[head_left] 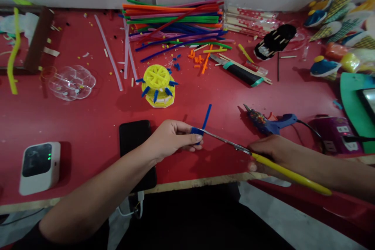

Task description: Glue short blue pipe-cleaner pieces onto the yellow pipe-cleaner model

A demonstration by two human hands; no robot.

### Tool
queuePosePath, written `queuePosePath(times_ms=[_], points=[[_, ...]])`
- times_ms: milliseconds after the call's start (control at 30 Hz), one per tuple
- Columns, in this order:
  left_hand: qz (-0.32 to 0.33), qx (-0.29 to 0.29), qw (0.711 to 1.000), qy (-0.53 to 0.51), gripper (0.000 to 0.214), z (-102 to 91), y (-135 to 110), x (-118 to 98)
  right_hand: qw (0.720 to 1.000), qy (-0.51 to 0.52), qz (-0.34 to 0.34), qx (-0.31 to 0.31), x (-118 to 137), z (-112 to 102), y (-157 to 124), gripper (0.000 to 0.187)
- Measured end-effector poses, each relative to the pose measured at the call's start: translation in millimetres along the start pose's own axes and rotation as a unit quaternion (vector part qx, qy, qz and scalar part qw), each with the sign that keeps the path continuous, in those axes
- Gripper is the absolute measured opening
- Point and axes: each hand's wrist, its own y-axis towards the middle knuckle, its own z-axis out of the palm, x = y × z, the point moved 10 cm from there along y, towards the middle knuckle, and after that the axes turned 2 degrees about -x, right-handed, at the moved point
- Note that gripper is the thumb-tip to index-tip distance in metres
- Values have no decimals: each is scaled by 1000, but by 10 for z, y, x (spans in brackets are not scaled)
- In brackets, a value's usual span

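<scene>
Between the thumb and fingers of my left hand (178, 136) is a short blue pipe cleaner (206, 116), its free end slanting up. My right hand (271, 150) is closed around yellow-handled scissors (288, 172). Their metal blades reach left and touch the blue piece right by my left fingertips; whether the blades are fully closed I cannot tell. Behind my left hand stands a small yellow round model (158, 86) with a wheel-like top and several blue pegs sticking out around it.
A bundle of coloured pipe cleaners (175, 19) lies at the back. A utility knife (243, 73) and a blue glue gun (269, 121) are on the right. A black phone (134, 134) sits under my left forearm, and a white device (40, 168) stands farther left.
</scene>
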Motion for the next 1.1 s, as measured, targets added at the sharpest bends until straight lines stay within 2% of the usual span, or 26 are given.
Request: queuePosePath(times_ms=[167, 267, 367, 433, 533, 600, 700, 833, 900, 967, 1033, 1100], points=[[-20, -19, 1000, 10, 11, -34, 15, 61, 1000, -7, 23, 14, -24, 64, 33, 65], [-12, -22, 1000, 9, 10, -49, 23, 58, 999, -22, 34, -1, -62, 52, 40, 66], [37, -17, 999, -13, 5, -49, 15, -27, 992, -103, 61, -46, -129, -17, 34, 64], [88, -17, 995, -43, 10, -59, -10, -121, 976, -184, 65, -99, -99, -91, 42, 58], [135, -25, 987, -85, 21, -84, -60, -210, 937, -298, -6, -181, 174, -120, 114, 39], [140, -31, 985, -101, 24, -89, -85, -223, 917, -337, -80, -196, 405, -40, 199, 29], [135, -36, 984, -111, 24, -76, -111, -225, 896, -364, -178, -179, 688, 65, 296, 24], [134, -61, 983, -110, 24, -98, -126, -234, 873, -404, -242, -129, 895, 38, 340, 7], [136, -75, 982, -107, 25, -122, -122, -237, 869, -406, -246, -140, 957, -101, 405, 11], [135, -73, 983, -103, 25, -125, -106, -235, 860, -412, -237, -187, 1009, -302, 541, 18], [139, -66, 983, -103, 27, -131, -84, -242, 849, -432, -209, -220, 1011, -466, 761, 36], [145, -68, 981, -111, 30, -162, -60, -248, 841, -468, -179, -206, 970, -531, 1025, 43]])
